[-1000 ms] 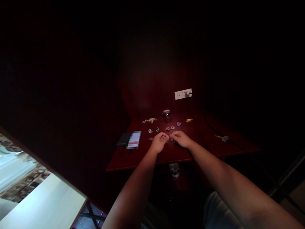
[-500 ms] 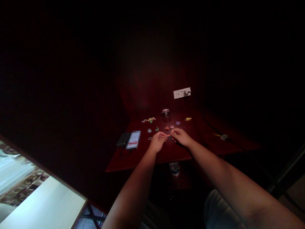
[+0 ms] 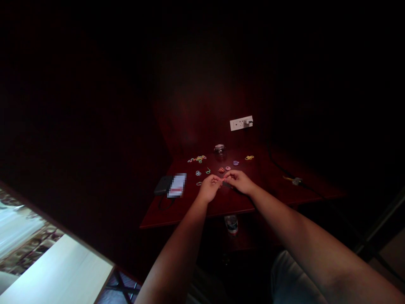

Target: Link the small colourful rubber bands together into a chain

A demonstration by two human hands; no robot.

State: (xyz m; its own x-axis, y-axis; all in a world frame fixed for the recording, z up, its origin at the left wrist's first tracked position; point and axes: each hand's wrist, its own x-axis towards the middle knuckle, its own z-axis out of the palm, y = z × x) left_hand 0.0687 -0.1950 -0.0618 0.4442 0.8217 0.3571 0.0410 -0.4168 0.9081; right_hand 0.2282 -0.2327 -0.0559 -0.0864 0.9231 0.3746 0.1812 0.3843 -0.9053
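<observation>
Between my hands, over the dark red table [image 3: 186, 211], is a small pinkish-orange band [image 3: 224, 179]. My left hand [image 3: 210, 188] pinches its left end. The fingers of my right hand [image 3: 238, 181] are closed on its right end. Just beyond my fingers lie a red-orange cluster of bands [image 3: 221, 169] and a pink one [image 3: 228, 168]. Green bands [image 3: 208, 171], light blue bands [image 3: 198, 173] and a pale band [image 3: 199, 183] rest left of them. Purple bands [image 3: 236, 163] and yellow bands [image 3: 249, 157] are farther right.
A clear jar [image 3: 220, 150] stands at the back beside a mixed multicoloured pile [image 3: 198, 159]. On the left lie a black case [image 3: 163, 185] and a blurred phone-like object [image 3: 177, 185]. A cable with a connector [image 3: 296, 181] crosses the right side. A bottle [image 3: 231, 223] is below the edge.
My right hand has shifted slightly left, closer to my left hand, and less of the pinkish-orange band shows between them. The things on the table have not moved.
</observation>
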